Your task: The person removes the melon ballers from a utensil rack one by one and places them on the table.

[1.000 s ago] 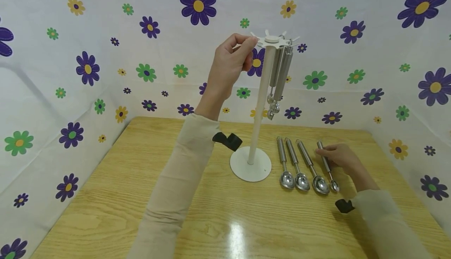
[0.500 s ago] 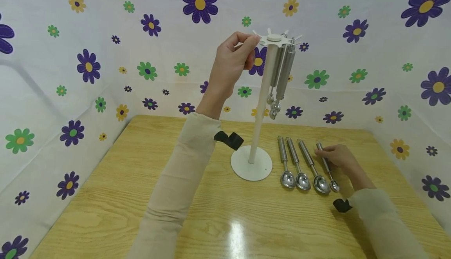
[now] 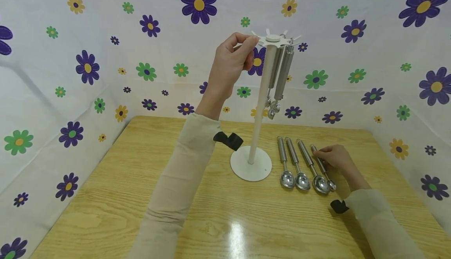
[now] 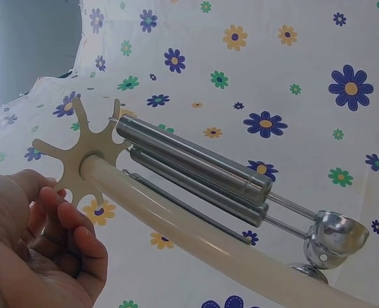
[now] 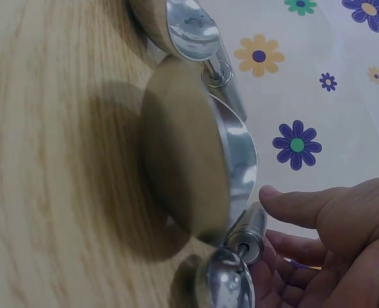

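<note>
A white utensil stand [image 3: 258, 114] with a spoked top rises from a round base. My left hand [image 3: 229, 63] pinches one spoke between thumb and fingers. On the right side of the top hang several steel-handled scoops [image 4: 196, 151], partly overlapping. Down on the table, my right hand [image 3: 338, 159] pinches the handle of a small scoop [image 3: 331, 184], whose bowl still lies low by the tabletop. Immediately left of it lies a large scoop [image 3: 320, 184], and two more scoops [image 3: 296, 158] lie alongside, handles pointing away. The right wrist view shows the small scoop's bowl [image 5: 225, 282] close to the large one's.
The wooden table [image 3: 141, 196] carries the stand's base [image 3: 251, 172], left of the row of scoops. A flower-patterned cloth [image 3: 158, 43] encloses the back and both sides. Black straps sit at both sleeves.
My right hand has shifted slightly left with the small scoop, bringing it against or very near the large scoop. My left hand stays on the spoke. The hanging scoops sway a little.
</note>
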`<state>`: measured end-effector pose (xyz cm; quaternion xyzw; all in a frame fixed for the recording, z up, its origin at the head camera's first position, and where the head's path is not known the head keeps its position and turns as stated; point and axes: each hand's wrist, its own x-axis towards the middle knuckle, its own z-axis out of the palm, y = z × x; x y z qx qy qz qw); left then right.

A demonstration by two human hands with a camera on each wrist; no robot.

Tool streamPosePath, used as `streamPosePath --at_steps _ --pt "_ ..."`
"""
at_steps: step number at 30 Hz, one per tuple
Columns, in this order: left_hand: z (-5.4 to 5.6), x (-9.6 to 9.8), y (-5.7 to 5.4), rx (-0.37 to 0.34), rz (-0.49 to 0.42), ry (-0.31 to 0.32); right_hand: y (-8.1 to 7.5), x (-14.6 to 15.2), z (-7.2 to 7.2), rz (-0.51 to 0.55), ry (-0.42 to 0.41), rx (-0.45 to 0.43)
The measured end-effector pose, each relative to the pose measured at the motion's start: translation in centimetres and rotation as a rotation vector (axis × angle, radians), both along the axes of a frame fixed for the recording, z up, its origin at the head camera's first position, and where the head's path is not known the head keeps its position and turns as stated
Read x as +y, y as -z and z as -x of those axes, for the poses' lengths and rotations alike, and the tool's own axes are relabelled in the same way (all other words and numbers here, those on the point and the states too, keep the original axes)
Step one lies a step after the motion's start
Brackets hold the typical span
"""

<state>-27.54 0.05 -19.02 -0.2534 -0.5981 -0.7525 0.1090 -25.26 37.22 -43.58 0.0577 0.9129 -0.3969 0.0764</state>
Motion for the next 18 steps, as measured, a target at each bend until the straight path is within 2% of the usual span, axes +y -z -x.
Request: streamPosePath --at_steps 10,15,18 --pt "0.0 0.0 -0.1 -0.009 -0.003 -0.001 -0.1 -0.1 -0.1 -0.015 0.002 0.005" --pt "0.0 0.0 -0.1 -0.010 -0.002 0.003 -0.9 -0.1 -0.7 0.007 -0.011 -0.031" --pt "0.0 0.0 -0.1 -0.007 -0.003 0.003 -1.5 -0.1 -1.0 0.011 -0.031 -0.021"
